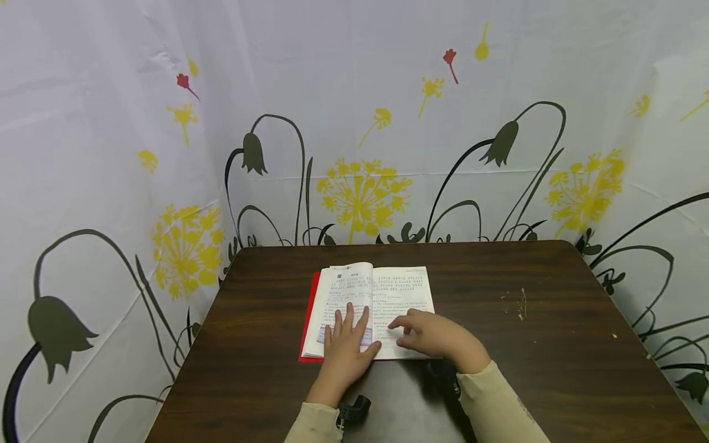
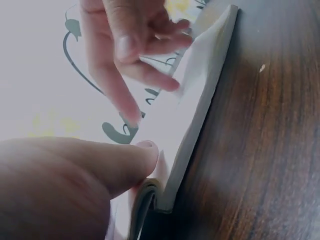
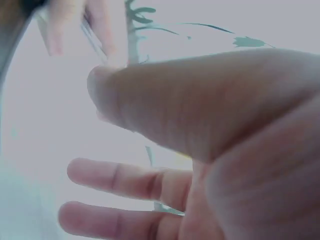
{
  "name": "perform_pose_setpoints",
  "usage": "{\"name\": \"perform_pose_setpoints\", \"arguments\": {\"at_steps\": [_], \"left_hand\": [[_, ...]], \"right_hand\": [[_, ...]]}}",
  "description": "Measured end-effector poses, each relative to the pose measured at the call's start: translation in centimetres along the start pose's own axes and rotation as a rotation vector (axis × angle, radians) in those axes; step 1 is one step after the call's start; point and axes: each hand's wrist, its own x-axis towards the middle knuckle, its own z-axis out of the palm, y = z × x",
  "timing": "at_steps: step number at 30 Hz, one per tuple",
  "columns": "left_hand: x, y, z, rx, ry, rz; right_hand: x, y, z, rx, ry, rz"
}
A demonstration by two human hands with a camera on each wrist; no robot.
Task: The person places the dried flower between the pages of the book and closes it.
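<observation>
An open book (image 1: 401,283) with printed pages and a red cover edge lies on the table. My left hand (image 1: 344,351) rests on its left page, fingers spread and thumb near the gutter. In the left wrist view the left thumb (image 2: 125,162) presses beside the curved gutter of the book (image 2: 192,115). My right hand (image 1: 434,335) is over the lower right page, index finger extended toward the print. The right wrist view shows its fingers (image 3: 120,180) fairly straight with nothing between them; whether the fingertips touch the paper I cannot tell.
The brown wooden table (image 1: 255,320) extends around the book. Small pale crumbs (image 1: 522,304) are scattered to the right. A white curtain (image 1: 354,80) with printed flowers hangs behind the table. A black wrist device (image 1: 354,409) sits at the left wrist.
</observation>
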Motion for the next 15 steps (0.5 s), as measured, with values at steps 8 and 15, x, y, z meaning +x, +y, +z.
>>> {"name": "perform_pose_setpoints", "arguments": {"at_steps": [8, 15], "left_hand": [[0.1, 0.3, 0.0, -0.017, 0.025, -0.083], [0.1, 0.2, 0.1, -0.026, 0.026, -0.087]], "right_hand": [[-2.4, 1.0, -4.6, -0.030, 0.251, 0.132], [-7.1, 4.6, -8.7, 0.025, 0.459, 0.347]]}}
